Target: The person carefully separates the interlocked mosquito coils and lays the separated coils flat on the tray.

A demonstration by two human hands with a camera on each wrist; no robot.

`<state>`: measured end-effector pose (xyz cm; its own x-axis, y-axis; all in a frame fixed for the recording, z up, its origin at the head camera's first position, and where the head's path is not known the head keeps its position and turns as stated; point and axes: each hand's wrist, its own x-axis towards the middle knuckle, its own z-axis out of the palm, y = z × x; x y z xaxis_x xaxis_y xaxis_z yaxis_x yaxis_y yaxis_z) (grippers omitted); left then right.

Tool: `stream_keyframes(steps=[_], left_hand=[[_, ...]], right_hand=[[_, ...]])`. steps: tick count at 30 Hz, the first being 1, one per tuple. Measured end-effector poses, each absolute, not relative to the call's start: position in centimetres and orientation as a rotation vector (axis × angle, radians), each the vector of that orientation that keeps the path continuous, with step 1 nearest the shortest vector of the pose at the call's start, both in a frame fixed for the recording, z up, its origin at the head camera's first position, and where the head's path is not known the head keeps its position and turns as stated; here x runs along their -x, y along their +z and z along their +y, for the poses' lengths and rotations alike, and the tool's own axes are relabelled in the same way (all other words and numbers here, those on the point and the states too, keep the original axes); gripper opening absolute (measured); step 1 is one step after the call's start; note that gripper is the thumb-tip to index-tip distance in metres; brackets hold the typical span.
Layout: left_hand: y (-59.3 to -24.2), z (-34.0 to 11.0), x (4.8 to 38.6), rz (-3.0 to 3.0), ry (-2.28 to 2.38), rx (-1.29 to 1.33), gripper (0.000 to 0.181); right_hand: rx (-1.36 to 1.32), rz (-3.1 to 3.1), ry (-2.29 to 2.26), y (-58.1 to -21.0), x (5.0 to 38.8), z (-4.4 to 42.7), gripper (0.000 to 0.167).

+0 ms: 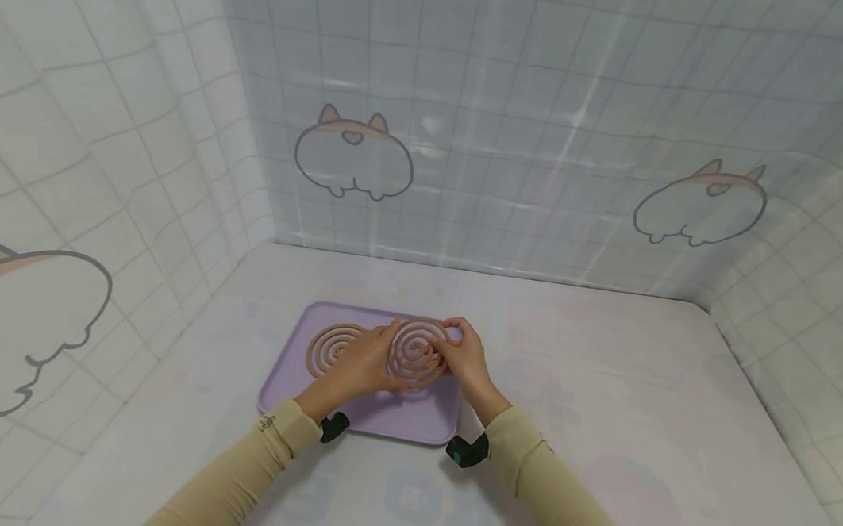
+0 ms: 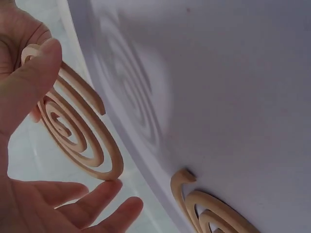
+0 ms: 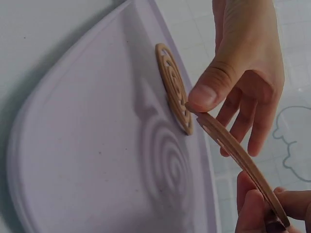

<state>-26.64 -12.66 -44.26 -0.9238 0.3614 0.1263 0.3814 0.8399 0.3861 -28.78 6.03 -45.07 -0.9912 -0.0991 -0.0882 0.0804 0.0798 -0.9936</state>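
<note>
A brown mosquito coil (image 1: pixel 411 356) is held up on edge above the lilac tray (image 1: pixel 413 429), between both hands. My left hand (image 1: pixel 368 363) steadies its left side, thumb at the rim and a fingertip touching the opposite edge in the left wrist view. The right hand (image 1: pixel 468 361) pinches the coil's right part, thumb on the near face and fingers behind; its fingertips (image 3: pixel 250 213) show at the coil's end in the right wrist view. A second mosquito coil (image 1: pixel 322 351) lies flat on the tray's left half, partly hidden by the left hand.
The tray lies on a pale printed tabletop (image 1: pixel 600 399). Tiled-pattern walls with cartoon animal drawings (image 1: pixel 355 160) stand at the back and both sides. Dark wrist devices (image 1: pixel 467 451) hang under both sleeves near the tray's front edge.
</note>
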Motion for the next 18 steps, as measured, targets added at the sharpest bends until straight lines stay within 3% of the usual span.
stream_keyframes(steps=[11,18], left_hand=[[-45.1,-12.2,27.0,-3.054,-0.448,0.598,0.112],[-45.2,-11.7,26.9,-3.092,-0.361,0.602,0.104]], right_hand=[[0.097,2.566,-1.82,-46.4,28.6,5.5,0.028],[0.338,2.974,-1.363,-47.4,28.7,6.0,0.023]])
